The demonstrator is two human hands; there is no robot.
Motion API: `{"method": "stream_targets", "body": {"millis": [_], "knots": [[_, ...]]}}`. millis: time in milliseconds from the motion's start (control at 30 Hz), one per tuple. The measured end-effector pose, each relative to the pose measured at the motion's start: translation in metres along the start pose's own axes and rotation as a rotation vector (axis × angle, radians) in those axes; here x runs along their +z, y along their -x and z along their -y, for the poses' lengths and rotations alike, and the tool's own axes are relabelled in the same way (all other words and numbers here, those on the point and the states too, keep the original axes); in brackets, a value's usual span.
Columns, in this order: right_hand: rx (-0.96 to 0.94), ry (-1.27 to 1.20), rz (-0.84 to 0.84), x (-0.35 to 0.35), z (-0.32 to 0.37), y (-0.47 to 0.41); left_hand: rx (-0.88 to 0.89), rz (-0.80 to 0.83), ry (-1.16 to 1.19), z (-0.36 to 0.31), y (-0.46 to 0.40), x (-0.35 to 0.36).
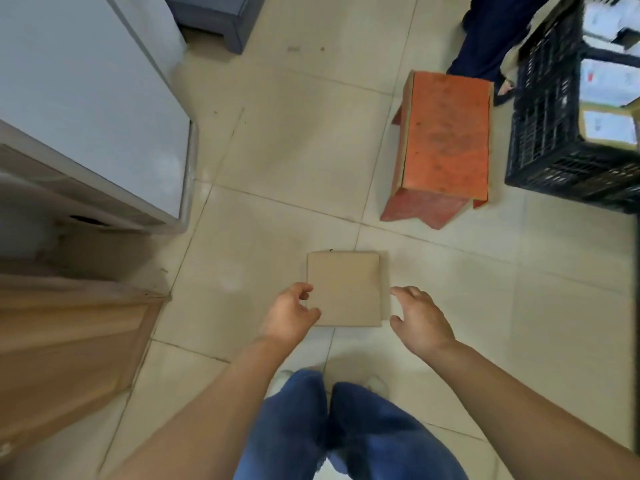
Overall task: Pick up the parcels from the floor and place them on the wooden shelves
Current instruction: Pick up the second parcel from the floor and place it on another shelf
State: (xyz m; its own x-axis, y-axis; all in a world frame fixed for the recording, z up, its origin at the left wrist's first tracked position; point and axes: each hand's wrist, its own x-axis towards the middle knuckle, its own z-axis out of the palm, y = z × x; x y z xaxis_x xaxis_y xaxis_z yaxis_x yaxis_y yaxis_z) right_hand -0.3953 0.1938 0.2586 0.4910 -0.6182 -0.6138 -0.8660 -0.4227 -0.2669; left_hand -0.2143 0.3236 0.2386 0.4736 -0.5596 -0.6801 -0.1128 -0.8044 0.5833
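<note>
A flat square cardboard parcel (344, 289) lies on the tiled floor just in front of my feet. My left hand (291, 315) is at the parcel's left edge, fingers curled and spread, thumb over the near left corner; I cannot tell if it touches. My right hand (419, 320) hovers open just right of the parcel, a small gap between fingers and cardboard. The parcel is flat on the floor. A wooden shelf unit (65, 344) stands at the lower left.
An orange wooden stool (446, 133) stands beyond the parcel to the right. A black plastic crate (554, 126) holding labelled packages sits at the far right. Another person's legs (491, 32) are behind the stool. A white appliance (79, 98) fills the upper left.
</note>
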Motion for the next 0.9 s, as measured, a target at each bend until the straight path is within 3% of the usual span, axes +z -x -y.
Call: {"method": "stream_targets", "body": {"millis": [267,567,667,800,900], "knots": [[0.049,-0.042,0.058,0.130,-0.041,-0.106,-0.062,0.029,-0.071,0.109,-0.119,0.063],[0.179,-0.163,0.006,0.231,-0.089,-0.210,-0.062,0.113,-0.255,0.173,-0.236,0.119],[0.209,-0.266,-0.015,0.251,-0.100,-0.231,-0.119,0.124,-0.130,0.182,-0.259,0.135],[0.307,-0.445,-0.009,0.265,-0.102,-0.243,-0.286,0.167,0.266,0.184,-0.268,0.149],[0.371,-0.549,0.038,0.263,-0.097,-0.243,-0.293,0.203,0.303,0.180,-0.263,0.147]]}}
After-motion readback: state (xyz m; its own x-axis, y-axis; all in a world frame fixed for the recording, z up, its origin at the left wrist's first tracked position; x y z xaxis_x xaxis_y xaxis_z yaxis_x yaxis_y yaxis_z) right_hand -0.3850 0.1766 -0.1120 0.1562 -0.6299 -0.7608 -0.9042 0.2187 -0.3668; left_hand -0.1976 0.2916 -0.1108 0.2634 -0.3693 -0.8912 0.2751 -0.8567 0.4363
